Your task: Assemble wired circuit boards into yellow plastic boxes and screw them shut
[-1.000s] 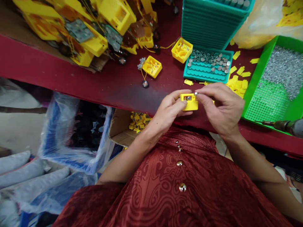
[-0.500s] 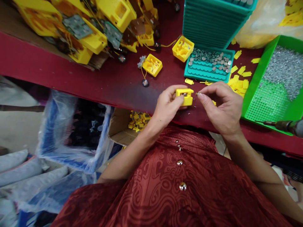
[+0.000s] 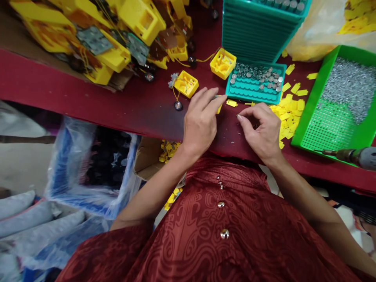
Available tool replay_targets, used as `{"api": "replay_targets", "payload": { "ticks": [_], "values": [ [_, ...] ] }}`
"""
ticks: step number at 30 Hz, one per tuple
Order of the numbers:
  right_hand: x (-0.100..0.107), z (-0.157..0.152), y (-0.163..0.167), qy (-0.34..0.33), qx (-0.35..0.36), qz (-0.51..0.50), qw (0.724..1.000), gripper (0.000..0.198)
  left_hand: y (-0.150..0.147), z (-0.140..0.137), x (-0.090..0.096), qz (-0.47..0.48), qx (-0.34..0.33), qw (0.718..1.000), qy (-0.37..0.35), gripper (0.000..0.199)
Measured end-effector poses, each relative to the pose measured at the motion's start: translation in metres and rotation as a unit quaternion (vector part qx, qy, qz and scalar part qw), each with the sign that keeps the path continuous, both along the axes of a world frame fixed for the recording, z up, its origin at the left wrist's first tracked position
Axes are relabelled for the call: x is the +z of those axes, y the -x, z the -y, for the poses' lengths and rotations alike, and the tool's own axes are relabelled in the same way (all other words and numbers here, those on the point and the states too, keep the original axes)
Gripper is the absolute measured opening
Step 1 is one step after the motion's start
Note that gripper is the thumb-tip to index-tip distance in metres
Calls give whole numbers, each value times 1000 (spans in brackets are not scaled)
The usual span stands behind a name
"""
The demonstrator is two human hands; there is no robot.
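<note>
My left hand (image 3: 201, 119) is turned back-up, its fingers closed over a small yellow plastic case (image 3: 219, 109). Most of that case is hidden by the hand; only a yellow edge shows by the fingertips. To its right, my right hand (image 3: 261, 131) pinches a tiny metallic piece (image 3: 237, 115) between thumb and forefinger, too small to name. Just beyond the hands lie a flat yellow tab (image 3: 232, 103) and a teal tray (image 3: 249, 96) of silver button cells. An open yellow case with wires (image 3: 186, 84) rests past my left hand, its small round black part (image 3: 178, 105) beside it.
Another open yellow case (image 3: 223, 63) touches the tray's left side. A green basket (image 3: 304, 145) of small metal parts stands right, with a screwdriver-like tool (image 3: 349, 155) at its front edge. Loose yellow tabs (image 3: 289, 111) lie between. Yellow housings (image 3: 141, 17) are heaped back left.
My left hand has turned over, back upward, and moved slightly away from me with the yellow case. My right hand has shifted a little left, still pinching the tiny piece.
</note>
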State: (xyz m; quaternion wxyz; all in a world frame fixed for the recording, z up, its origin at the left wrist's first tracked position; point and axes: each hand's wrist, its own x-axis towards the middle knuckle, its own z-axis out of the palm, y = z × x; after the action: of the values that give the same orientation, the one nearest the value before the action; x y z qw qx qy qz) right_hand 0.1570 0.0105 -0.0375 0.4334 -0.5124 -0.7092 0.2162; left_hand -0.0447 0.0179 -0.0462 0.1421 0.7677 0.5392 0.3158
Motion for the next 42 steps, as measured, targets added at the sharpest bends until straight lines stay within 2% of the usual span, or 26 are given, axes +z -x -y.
{"api": "replay_targets", "payload": {
  "ticks": [7,11,13,16,18,19,21,23,25,32,34,36,39,42],
  "values": [
    [-1,1,2,-10,-8,-8,1000,8,11,-13,-9,54,34,998,12,36],
    [3,1,2,4,-6,-15,1000,9,12,-14,-2,188,71,978,52,41],
    [7,1,3,25,-2,-24,999,9,10,-11,4,300,98,942,116,45],
    [14,0,5,73,0,-59,996,9,5,-1,17,445,107,848,266,41],
    [20,0,7,114,6,-90,989,8,2,7,25,500,100,790,341,37],
    [23,0,7,133,11,-103,986,7,1,10,29,517,95,769,363,37],
    [28,0,8,162,24,-119,979,7,-1,16,33,532,81,748,389,42],
    [33,0,10,161,37,-122,979,8,-3,20,35,523,73,749,400,50],
    [35,-1,12,142,45,-110,983,7,-5,23,34,503,67,762,402,56],
    [29,-1,30,141,13,-12,990,8,-15,33,29,417,57,838,347,49],
    [29,0,33,141,6,3,990,10,-16,35,30,407,61,848,334,49],
    [31,0,32,144,13,2,990,11,-14,35,32,424,54,838,340,49],
    [34,-4,23,133,31,-21,990,9,-7,34,36,462,49,803,375,50],
    [32,-11,12,98,19,-9,995,9,1,33,38,491,71,767,407,50]
  ]
}}
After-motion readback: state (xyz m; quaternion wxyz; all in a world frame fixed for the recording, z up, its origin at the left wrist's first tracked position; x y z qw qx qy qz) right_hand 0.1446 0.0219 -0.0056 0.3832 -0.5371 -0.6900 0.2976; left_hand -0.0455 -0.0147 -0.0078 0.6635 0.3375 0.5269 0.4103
